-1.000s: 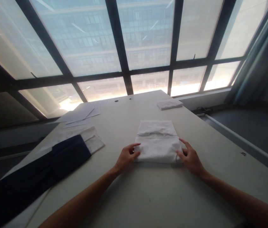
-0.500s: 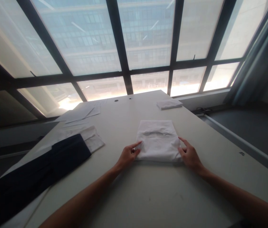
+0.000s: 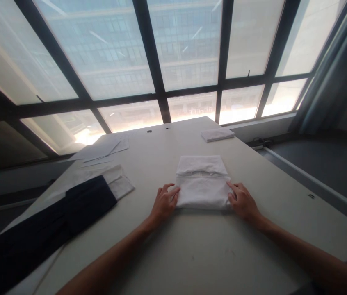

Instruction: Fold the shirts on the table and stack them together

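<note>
Left hand [image 3: 165, 203], right hand [image 3: 243, 201]: fingers spread, flat against sides of folded white cloth [image 3: 202, 190], frame centre. Best: equal pressure, edges square.

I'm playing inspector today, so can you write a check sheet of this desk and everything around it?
Surface: pale table, flat.
Job's things: folded white cloth in the middle.
Clutter: dark garment over a white sheet, left; papers behind; small folded cloth far off.
Hands: left hand and right hand touch the cloth's near sides.
Cables: dark cord-like thing by the sill, unclear.
Surroundings: big window, curtain right.
</note>
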A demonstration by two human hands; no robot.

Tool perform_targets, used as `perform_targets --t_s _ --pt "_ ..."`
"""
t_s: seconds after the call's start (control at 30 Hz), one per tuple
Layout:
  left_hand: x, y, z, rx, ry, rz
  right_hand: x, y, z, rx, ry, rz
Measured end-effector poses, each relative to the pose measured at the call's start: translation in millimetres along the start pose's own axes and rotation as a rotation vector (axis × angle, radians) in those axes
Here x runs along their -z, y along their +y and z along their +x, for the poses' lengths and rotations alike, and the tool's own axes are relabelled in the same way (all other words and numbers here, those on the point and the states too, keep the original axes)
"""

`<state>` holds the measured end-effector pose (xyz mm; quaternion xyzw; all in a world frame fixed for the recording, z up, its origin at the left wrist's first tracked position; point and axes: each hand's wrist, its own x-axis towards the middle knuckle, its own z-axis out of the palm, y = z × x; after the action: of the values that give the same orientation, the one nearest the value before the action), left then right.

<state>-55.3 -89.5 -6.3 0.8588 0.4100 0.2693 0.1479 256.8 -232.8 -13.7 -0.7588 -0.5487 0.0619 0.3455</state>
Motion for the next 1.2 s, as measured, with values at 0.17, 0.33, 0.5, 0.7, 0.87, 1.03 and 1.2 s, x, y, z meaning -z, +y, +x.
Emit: perform_targets --t_s 0.17,0.33,0.5,0.7,0.87,1.03,1.2 --pt "4 0 16 0.068 -0.045 -0.205 -3 3 25 -0.083 0.040 0.320" --pt "7 5 33 0.161 0.021 -0.397 -6 1 44 -0.102 0.087 0.579" --pt "-3 -2 33 0.133 0.018 -0.376 -11 3 45 -0.128 0.102 0.752" --pt "-6 -3 27 0.079 -0.012 0.077 -12 13 49 -0.076 0.105 0.264" --pt "5 34 28 -0.086 0.019 0.234 -11 12 51 -0.133 0.096 0.112" --pt "-21 107 30 -0.635 -0.325 0.093 -11 12 55 -0.061 0.142 0.348" --pt "-61 131 25 -0.695 -0.425 0.144 7 16 30 -0.120 0.161 0.387"
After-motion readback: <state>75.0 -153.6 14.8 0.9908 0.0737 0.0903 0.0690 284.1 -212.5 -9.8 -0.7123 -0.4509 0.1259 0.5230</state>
